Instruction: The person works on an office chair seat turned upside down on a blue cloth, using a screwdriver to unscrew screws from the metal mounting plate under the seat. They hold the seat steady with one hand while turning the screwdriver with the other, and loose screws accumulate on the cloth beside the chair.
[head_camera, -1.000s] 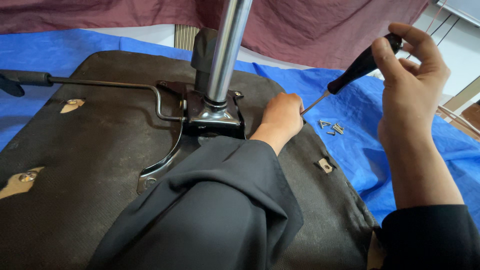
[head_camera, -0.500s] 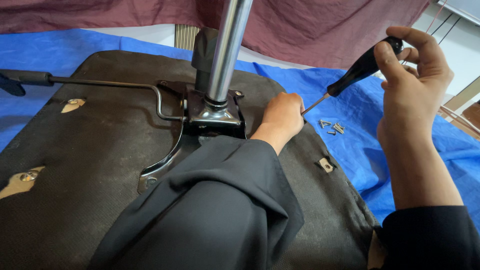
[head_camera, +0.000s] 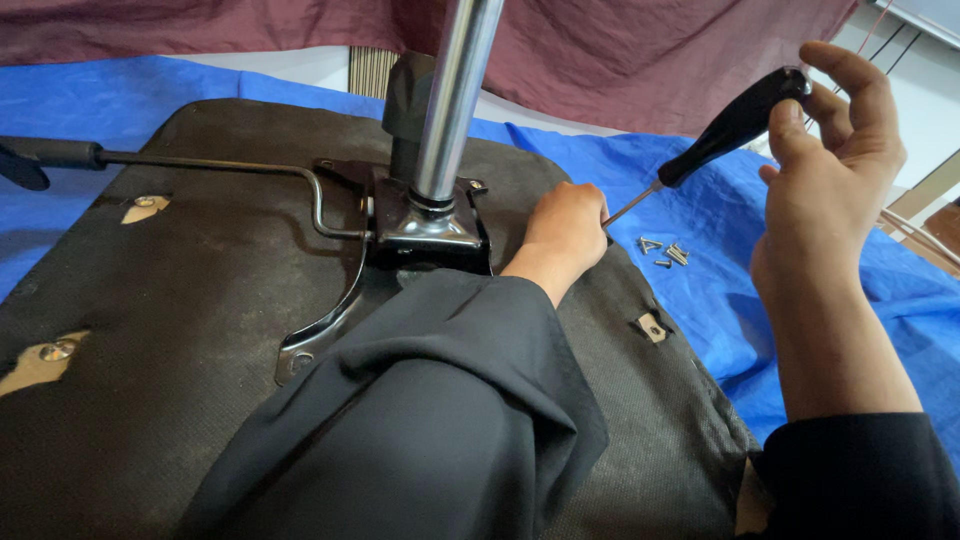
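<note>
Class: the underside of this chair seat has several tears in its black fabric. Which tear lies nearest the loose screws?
The small tear at the seat's right edge, just below the loose screws on the blue sheet. The other tears sit far left.

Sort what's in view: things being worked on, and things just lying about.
In use: screwdriver in right hand; left hand at its tip; chair seat; metal bracket.
Lying about: loose screws; blue tarp; maroon cloth.

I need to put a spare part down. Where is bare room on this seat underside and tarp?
Free: seat fabric between lever rod and curved bracket; blue tarp beyond the rod. Crowded: mounting plate, left hand, loose screws.
</note>
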